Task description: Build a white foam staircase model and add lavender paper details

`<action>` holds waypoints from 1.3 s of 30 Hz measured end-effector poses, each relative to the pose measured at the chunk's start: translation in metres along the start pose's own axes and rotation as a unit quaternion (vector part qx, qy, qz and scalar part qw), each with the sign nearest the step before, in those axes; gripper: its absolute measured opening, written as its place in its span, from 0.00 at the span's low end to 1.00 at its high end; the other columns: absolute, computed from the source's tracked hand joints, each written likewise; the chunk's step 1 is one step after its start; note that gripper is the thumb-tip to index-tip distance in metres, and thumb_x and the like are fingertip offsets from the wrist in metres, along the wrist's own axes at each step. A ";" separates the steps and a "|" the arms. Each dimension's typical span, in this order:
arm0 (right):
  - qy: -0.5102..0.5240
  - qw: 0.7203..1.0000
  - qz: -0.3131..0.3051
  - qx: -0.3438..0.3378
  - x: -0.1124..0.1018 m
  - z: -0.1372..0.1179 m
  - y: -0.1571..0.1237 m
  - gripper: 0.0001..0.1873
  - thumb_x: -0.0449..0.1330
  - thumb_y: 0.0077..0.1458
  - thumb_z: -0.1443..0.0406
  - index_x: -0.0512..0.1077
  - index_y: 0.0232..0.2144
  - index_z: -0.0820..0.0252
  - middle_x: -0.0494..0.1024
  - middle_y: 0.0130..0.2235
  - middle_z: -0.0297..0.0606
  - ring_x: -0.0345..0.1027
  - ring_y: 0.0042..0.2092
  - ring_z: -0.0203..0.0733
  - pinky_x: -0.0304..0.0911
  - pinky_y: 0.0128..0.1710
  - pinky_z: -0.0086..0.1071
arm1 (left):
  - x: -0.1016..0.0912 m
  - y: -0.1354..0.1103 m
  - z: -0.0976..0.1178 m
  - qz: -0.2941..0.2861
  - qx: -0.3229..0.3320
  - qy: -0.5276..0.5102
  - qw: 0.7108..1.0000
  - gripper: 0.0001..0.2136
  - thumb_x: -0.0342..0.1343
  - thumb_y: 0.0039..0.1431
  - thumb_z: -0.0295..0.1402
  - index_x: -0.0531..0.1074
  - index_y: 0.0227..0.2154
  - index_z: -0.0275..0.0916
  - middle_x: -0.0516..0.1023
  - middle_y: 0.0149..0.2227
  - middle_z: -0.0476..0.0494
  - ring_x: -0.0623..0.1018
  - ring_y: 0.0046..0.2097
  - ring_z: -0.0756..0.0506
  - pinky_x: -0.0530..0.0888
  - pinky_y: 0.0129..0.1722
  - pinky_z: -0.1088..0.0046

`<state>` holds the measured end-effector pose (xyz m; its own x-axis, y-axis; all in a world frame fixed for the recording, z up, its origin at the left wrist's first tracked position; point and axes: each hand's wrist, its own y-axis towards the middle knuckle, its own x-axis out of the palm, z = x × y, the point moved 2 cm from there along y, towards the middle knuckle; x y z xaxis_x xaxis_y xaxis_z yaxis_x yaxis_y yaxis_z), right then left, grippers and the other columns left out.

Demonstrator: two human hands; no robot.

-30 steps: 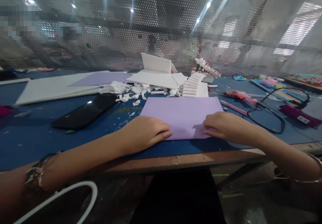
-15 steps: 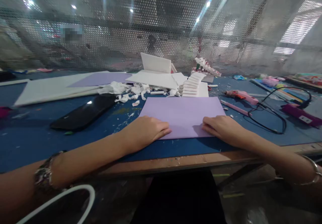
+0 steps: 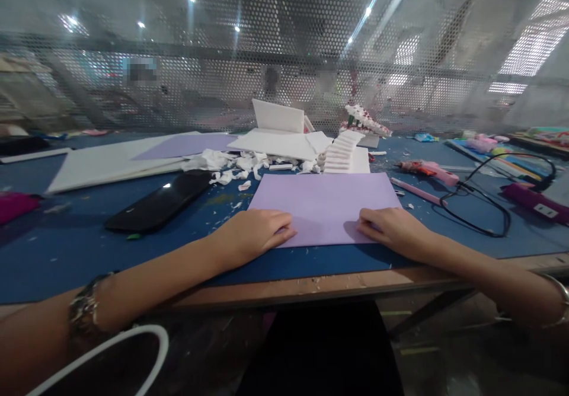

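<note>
Purple paper is lying under the left hand and right hand, each resting its fingers, curled together, on the near side, by the tabletop's front edge; whether they are pinching it, I cannot tell. Beyond, a black phone is lying leftward, a pink glue gun rightward, and white steps are sitting toward the back edge.

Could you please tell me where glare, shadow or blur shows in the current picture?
Head view: bright streaks across the mesh; head view: a glint on the phone, a shadow on the purple sheet beside the right hand; head view: hazy detail beyond the mesh.
</note>
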<state>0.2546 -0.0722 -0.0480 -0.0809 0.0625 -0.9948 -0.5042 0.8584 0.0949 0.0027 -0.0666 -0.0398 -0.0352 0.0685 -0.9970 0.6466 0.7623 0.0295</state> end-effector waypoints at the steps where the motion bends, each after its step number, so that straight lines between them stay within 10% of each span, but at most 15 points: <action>1: 0.015 1.000 0.005 -0.002 0.000 0.002 -0.001 0.14 0.47 0.59 0.57 0.67 0.31 0.59 0.75 0.29 0.36 0.66 0.29 0.36 0.48 0.27 0.26 | 0.001 -0.001 -0.002 0.001 -0.001 -0.002 1.000 0.17 0.38 0.64 0.40 0.63 0.25 0.37 0.71 0.27 0.47 0.72 0.28 0.48 0.61 0.27 0.76; 11: -0.007 0.999 -0.004 0.046 -0.003 0.030 -0.021 0.21 0.44 0.59 0.53 0.66 0.24 0.58 0.72 0.23 0.34 0.63 0.26 0.37 0.44 0.26 0.27 | 0.004 -0.004 -0.005 -0.017 -0.017 0.021 0.999 0.15 0.38 0.64 0.39 0.65 0.28 0.38 0.73 0.26 0.47 0.72 0.27 0.47 0.60 0.24 0.75; 15: -0.015 0.998 -0.011 0.058 -0.002 0.029 -0.025 0.19 0.44 0.60 0.54 0.66 0.26 0.57 0.72 0.23 0.35 0.64 0.27 0.37 0.43 0.26 0.28 | 0.002 -0.006 -0.007 0.015 -0.014 0.037 0.999 0.15 0.38 0.64 0.36 0.65 0.47 0.40 0.74 0.36 0.45 0.72 0.25 0.49 0.61 0.23 0.76; 22: -0.043 0.996 -0.005 0.075 0.000 0.026 -0.025 0.18 0.45 0.60 0.55 0.66 0.27 0.58 0.73 0.24 0.36 0.64 0.27 0.37 0.42 0.25 0.28 | -0.013 -0.004 0.012 0.023 0.289 0.068 0.955 0.25 0.35 0.61 0.20 0.59 0.56 0.53 0.65 0.57 0.49 0.71 0.50 0.45 0.65 0.48 0.68; 27: -0.058 0.995 -0.001 0.084 0.001 0.027 -0.025 0.19 0.45 0.59 0.54 0.66 0.25 0.58 0.72 0.22 0.35 0.63 0.26 0.38 0.41 0.25 0.28 | -0.008 0.006 0.035 -0.014 0.248 -0.103 0.963 0.17 0.41 0.65 0.36 0.63 0.53 0.36 0.60 0.60 0.42 0.62 0.59 0.47 0.58 0.58 0.71; 32: -0.052 0.996 0.008 0.074 0.003 0.027 -0.025 0.20 0.44 0.60 0.54 0.66 0.26 0.58 0.73 0.24 0.36 0.64 0.26 0.37 0.42 0.25 0.28 | -0.001 0.010 0.038 -0.081 0.239 -0.151 0.956 0.33 0.42 0.60 0.49 0.42 0.63 0.39 0.44 0.65 0.43 0.49 0.65 0.42 0.45 0.63 0.61; 39: -0.047 0.997 0.020 0.065 0.001 0.032 -0.032 0.18 0.44 0.60 0.55 0.67 0.30 0.59 0.75 0.28 0.39 0.68 0.30 0.42 0.52 0.27 0.30 | -0.007 -0.011 0.018 -0.106 0.236 -0.167 0.951 0.33 0.42 0.59 0.51 0.42 0.63 0.43 0.45 0.65 0.43 0.47 0.65 0.40 0.41 0.63 0.56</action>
<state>0.2982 -0.0827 -0.0533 -0.0144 0.1411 -0.9899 -0.3852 0.9128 0.1357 0.0095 -0.0871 -0.0347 -0.0100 -0.3239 -0.9460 0.9249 0.3566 -0.1319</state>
